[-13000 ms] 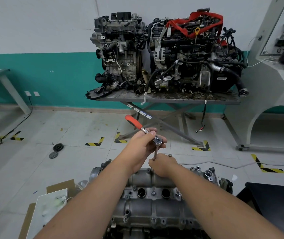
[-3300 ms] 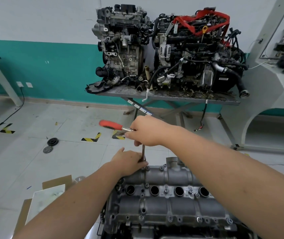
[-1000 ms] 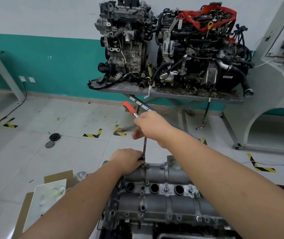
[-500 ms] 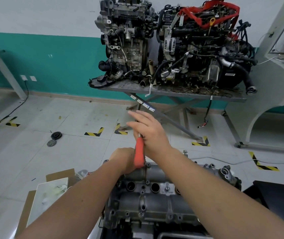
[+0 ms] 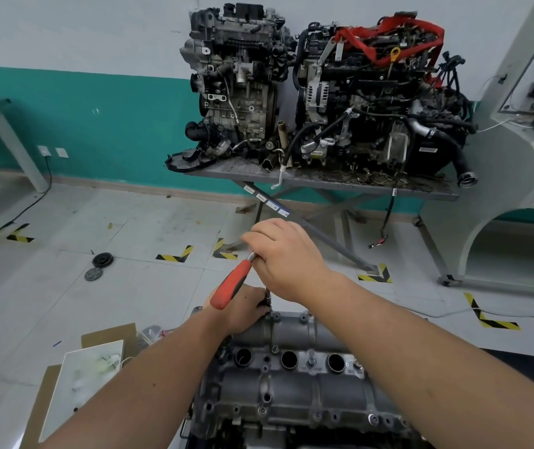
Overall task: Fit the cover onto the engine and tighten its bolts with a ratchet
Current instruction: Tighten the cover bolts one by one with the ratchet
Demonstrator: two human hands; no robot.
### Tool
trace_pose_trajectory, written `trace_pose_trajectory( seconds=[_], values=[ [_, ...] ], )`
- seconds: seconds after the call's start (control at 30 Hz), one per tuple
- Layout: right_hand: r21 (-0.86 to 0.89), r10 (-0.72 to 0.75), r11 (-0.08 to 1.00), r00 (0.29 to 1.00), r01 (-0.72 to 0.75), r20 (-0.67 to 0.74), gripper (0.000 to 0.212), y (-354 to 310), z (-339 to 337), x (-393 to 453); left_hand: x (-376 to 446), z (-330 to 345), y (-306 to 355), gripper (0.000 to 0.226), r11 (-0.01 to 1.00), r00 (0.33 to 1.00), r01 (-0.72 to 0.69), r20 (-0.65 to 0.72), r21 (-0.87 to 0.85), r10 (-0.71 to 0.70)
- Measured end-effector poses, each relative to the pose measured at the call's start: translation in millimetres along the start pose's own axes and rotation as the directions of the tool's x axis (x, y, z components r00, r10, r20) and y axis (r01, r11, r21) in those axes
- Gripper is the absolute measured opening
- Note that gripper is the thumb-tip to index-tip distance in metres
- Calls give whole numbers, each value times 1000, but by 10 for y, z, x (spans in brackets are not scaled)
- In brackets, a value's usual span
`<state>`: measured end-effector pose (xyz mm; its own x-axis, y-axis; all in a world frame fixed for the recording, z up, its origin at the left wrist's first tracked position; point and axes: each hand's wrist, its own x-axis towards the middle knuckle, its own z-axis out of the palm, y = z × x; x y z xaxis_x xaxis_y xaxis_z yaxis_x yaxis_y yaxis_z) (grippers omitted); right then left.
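The grey aluminium cover [image 5: 291,387] sits on the engine in front of me, with three round plug holes along its top. A ratchet [image 5: 231,285] with a red handle stands over the cover's far left corner on a thin extension bar [image 5: 268,298]. My right hand [image 5: 286,257] grips the ratchet's head end, and the red handle points down and left toward me. My left hand [image 5: 243,311] holds the bottom of the extension bar at a bolt on the cover's far edge; the socket is hidden by its fingers.
A cardboard box with a white tray [image 5: 81,380] lies on the floor at the left. Two engines [image 5: 320,92] stand on a metal table [image 5: 324,184] ahead. Black discs [image 5: 102,260] lie on the tiled floor. A white bench [image 5: 518,176] is at the right.
The ratchet handle has swung from pointing away and left, round toward me, and now points down-left. My left hand has stayed on the extension bar at the same bolt.
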<state>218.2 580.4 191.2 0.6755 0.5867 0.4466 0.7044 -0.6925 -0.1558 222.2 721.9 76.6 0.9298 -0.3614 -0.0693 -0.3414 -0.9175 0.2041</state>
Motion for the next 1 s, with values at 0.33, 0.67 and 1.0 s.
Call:
trace_pose_trajectory(
  seconds=[0.33, 0.67, 1.0],
  values=[
    [-87, 6, 996, 955, 21, 296, 41, 12, -210, 133, 19, 12, -12, 20, 999, 999, 24, 34, 43, -25],
    [227, 346, 811, 756, -539, 556, 22, -84, -351, 377, 50, 99, -90, 29, 993, 999, 32, 30, 115, -35],
    [853, 559, -481, 679, -201, 476, 19, -150, 107, 81, 67, 96, -89, 31, 992, 999, 36, 33, 120, -41]
  ],
)
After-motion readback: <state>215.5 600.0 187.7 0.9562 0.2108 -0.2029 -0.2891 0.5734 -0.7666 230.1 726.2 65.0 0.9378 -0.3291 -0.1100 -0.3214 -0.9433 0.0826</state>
